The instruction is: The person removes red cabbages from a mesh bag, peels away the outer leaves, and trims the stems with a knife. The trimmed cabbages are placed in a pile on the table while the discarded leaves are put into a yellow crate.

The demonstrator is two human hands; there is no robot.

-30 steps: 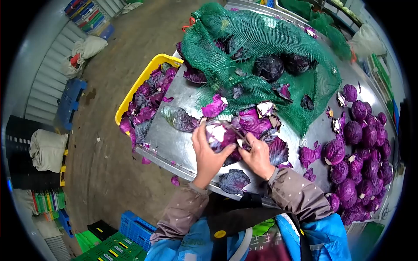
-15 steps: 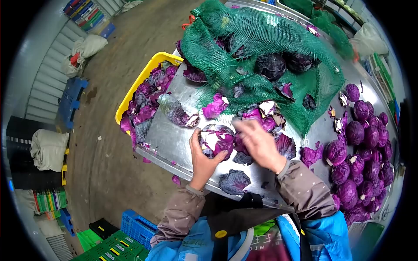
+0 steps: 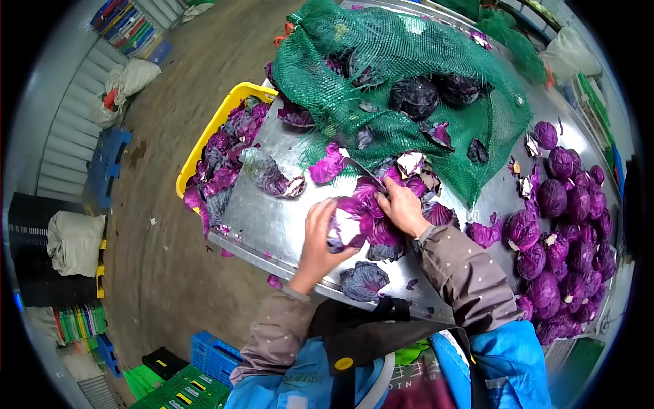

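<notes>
My left hand (image 3: 319, 238) is wrapped round the side of a red cabbage (image 3: 347, 228), whose pale cut patch faces up. Just to its right, my right hand (image 3: 403, 206) is closed on a knife (image 3: 363, 170), the thin blade pointing up and left. Loose purple leaves (image 3: 385, 232) lie between and under the hands. A dark outer leaf (image 3: 364, 281) rests near the table's front edge. Beyond the hands is a purple leaf piece (image 3: 327, 163), and a curled greyish leaf (image 3: 266, 174) lies to the left.
A green mesh bag (image 3: 409, 54) with dark untrimmed cabbages (image 3: 414, 99) spreads over the metal table (image 3: 255, 232). Many trimmed cabbages (image 3: 579, 204) are heaped at right. A yellow crate (image 3: 204, 140) full of leaves stands against the left edge. Green crates (image 3: 184, 390) are at lower left.
My right hand, blurred before, has moved slightly and now grips the knife beside the cabbage. My left hand has turned the cabbage, and its fingers lie higher over it. The view has shifted slightly.
</notes>
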